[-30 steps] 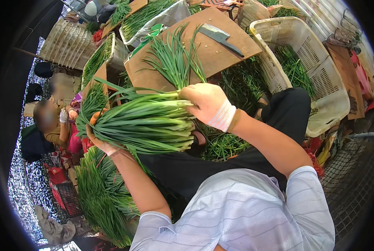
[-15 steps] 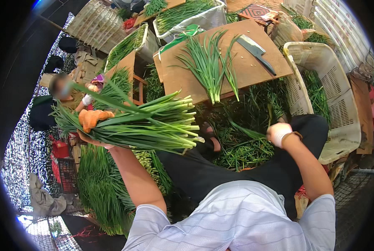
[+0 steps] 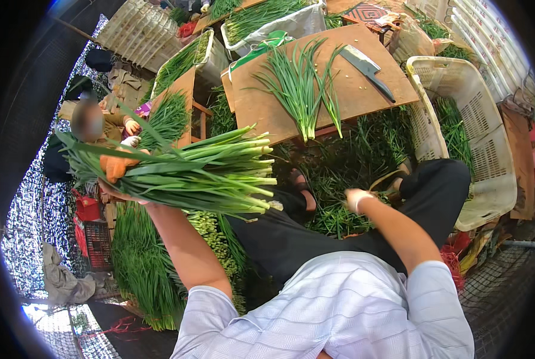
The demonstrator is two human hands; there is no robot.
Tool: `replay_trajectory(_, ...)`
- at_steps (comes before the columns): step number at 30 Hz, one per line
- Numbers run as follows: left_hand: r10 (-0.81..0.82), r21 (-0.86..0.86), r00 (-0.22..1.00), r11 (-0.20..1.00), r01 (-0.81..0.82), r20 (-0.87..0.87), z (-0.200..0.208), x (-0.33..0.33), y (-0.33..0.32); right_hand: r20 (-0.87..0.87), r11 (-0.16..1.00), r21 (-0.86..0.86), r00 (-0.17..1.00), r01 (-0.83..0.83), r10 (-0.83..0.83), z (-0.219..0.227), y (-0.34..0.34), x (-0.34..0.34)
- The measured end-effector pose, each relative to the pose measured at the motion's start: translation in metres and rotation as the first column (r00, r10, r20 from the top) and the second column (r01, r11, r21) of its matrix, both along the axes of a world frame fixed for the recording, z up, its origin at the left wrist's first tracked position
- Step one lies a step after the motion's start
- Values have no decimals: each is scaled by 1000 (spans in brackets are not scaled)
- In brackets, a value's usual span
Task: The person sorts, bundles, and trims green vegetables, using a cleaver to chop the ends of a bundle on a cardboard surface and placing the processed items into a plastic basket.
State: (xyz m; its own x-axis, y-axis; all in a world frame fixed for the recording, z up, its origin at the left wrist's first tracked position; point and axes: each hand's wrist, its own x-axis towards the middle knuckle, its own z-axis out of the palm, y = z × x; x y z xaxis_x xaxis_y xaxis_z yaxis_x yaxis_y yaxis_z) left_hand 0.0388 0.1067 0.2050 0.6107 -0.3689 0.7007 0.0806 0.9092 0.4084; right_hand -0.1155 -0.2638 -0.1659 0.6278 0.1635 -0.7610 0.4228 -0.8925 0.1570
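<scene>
In my left hand [image 3: 116,169], gloved in orange, lies a thick bundle of Chinese chives [image 3: 210,173], its pale cut ends facing right. The fingers wrap around the leafy part. My right hand [image 3: 358,201], in a pale glove, hovers over loose green trimmings [image 3: 333,220] between my legs. Motion blur hides its fingers. Ahead stands a wooden board [image 3: 261,99], bearing a small loose bunch of chives [image 3: 300,90] and a knife with a black handle [image 3: 368,72].
A white plastic crate [image 3: 489,143] with greens stands at right. Stacked chives [image 3: 141,263] lie at my left. Another person [image 3: 91,122] works at far left beside a chive-covered board [image 3: 165,122]. A lined crate of chives [image 3: 279,30] stands at the back.
My right hand has moved left and slightly down; the long leaf hanging from it before no longer shows there. My left hand and the bundle have shifted slightly left.
</scene>
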Motion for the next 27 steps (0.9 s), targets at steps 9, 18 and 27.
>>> replay_trajectory(9,105,89,994,990,-108,38,-6,-5,-46,-119,992,127,992,-19,34,74,-23,56)
replay_trajectory(18,-92,110,992,990,82,85,-13,4,-68,334,88,882,481,-463,-811,253,-13,35)
replay_trajectory(27,-347,209,910,930,302,228,-12,11,-85,432,-72,717,522,-694,-736,288,41,44)
